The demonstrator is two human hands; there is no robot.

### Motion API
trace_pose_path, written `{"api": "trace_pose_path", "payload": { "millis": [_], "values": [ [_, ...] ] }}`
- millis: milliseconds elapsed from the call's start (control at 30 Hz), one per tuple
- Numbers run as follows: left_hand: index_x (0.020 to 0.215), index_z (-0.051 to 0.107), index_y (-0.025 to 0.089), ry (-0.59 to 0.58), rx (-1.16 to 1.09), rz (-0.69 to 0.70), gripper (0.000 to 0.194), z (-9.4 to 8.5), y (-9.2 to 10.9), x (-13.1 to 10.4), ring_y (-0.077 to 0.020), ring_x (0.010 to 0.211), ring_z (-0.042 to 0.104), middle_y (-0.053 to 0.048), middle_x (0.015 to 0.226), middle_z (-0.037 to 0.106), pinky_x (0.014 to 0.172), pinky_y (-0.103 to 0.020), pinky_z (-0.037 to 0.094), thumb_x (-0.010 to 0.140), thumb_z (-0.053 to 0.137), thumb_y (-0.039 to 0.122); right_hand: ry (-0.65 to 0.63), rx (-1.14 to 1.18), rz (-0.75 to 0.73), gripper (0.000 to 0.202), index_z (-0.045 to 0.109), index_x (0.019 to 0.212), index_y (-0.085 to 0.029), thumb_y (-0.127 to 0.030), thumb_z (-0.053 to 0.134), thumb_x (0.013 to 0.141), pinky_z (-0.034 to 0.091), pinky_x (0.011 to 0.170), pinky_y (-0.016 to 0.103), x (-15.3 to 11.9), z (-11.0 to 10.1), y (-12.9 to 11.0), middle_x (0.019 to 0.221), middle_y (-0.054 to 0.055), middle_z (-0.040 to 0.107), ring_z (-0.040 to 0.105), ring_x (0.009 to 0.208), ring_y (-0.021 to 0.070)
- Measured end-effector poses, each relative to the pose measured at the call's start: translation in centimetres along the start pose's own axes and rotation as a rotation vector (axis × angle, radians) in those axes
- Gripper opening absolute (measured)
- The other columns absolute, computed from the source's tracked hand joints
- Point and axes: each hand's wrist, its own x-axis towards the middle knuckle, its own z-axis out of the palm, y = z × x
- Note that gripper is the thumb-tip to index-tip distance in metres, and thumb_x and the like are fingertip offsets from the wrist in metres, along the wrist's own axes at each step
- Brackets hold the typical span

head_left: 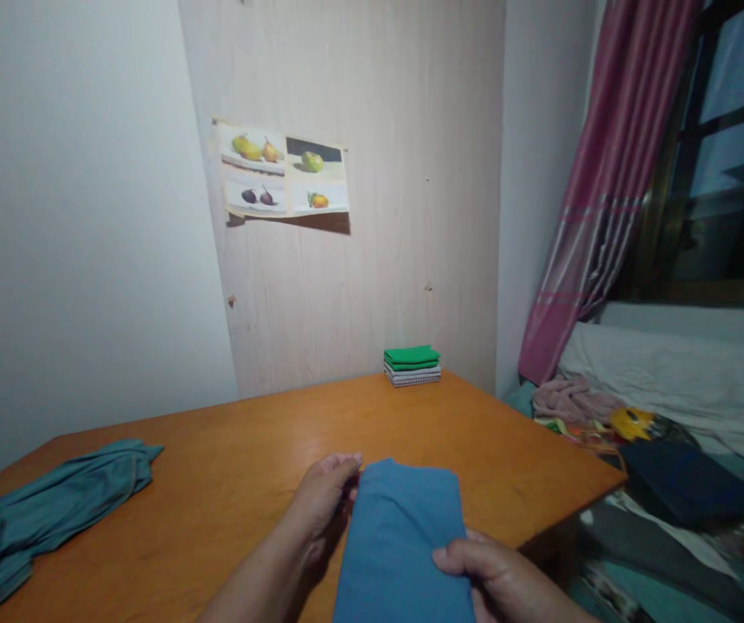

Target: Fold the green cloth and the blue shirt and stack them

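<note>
A folded blue cloth [404,545] lies in front of me at the bottom of the head view, its far edge over the wooden table. My right hand [485,567] grips its right side, thumb on top and fingers underneath. My left hand [326,497] is closed at the far left corner of the cloth, the fingertips partly hidden behind its edge. The near end of the cloth runs out of view.
On the orange-brown table [248,484], a crumpled teal garment [73,497] lies at the left. A stack of folded cloths [412,366], green on top, sits by the far edge. Right of the table is a bed with bedding [689,372] and a dark blue folded item [689,480].
</note>
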Motion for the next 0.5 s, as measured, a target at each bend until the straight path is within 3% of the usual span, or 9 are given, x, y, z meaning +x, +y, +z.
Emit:
{"api": "trace_pose_path", "payload": {
  "millis": [133, 233, 367, 500],
  "values": [
    [0.073, 0.047, 0.022, 0.129, 0.247, 0.180, 0.037, -0.7, -1.1, 3.5, -0.0101, 0.050, 0.046, 0.004, 0.060, 0.054, 0.051, -0.022, 0.032, 0.079, 0.067, 0.053, 0.111, 0.091, -0.018, 0.042, 0.065, 0.114, -0.012, -0.015, 0.073, 0.072, 0.052, 0.099, 0.048, -0.4, 0.7, -3.6, 0.106, 0.015, 0.076, 0.071, 0.107, 0.0312],
    [0.071, 0.047, 0.022, 0.183, 0.446, 0.276, 0.031, -1.3, -1.4, 6.0, -0.0118, 0.051, 0.041, 0.005, 0.056, 0.047, 0.052, -0.024, 0.026, 0.082, 0.062, 0.047, 0.224, 0.133, -0.085, 0.046, 0.060, 0.122, -0.009, -0.013, 0.070, 0.078, 0.053, 0.100, 0.047, 0.3, 0.7, -6.8, 0.108, 0.016, 0.076, 0.071, 0.106, 0.0298],
    [0.073, 0.055, 0.021, 0.217, 0.808, 0.360, 0.017, -1.9, -1.0, 8.6, -0.0162, 0.064, 0.049, 0.001, 0.065, 0.056, 0.060, -0.027, 0.025, 0.082, 0.062, 0.033, 0.316, 0.119, -0.238, 0.055, 0.048, 0.137, -0.006, -0.009, 0.065, 0.085, 0.054, 0.099, 0.046, 3.0, -0.5, -11.3, 0.107, 0.016, 0.076, 0.074, 0.101, 0.0269],
    [0.077, 0.058, 0.021, 0.169, 1.073, 0.449, 0.011, -1.9, -0.9, 9.6, -0.0192, 0.076, 0.054, -0.002, 0.076, 0.061, 0.066, -0.028, 0.028, 0.085, 0.058, 0.029, 0.386, 0.073, -0.426, 0.057, 0.047, 0.141, -0.013, -0.006, 0.062, 0.086, 0.059, 0.093, 0.044, 7.3, -2.7, -15.5, 0.105, 0.012, 0.077, 0.076, 0.091, 0.0245]
  ]
}}
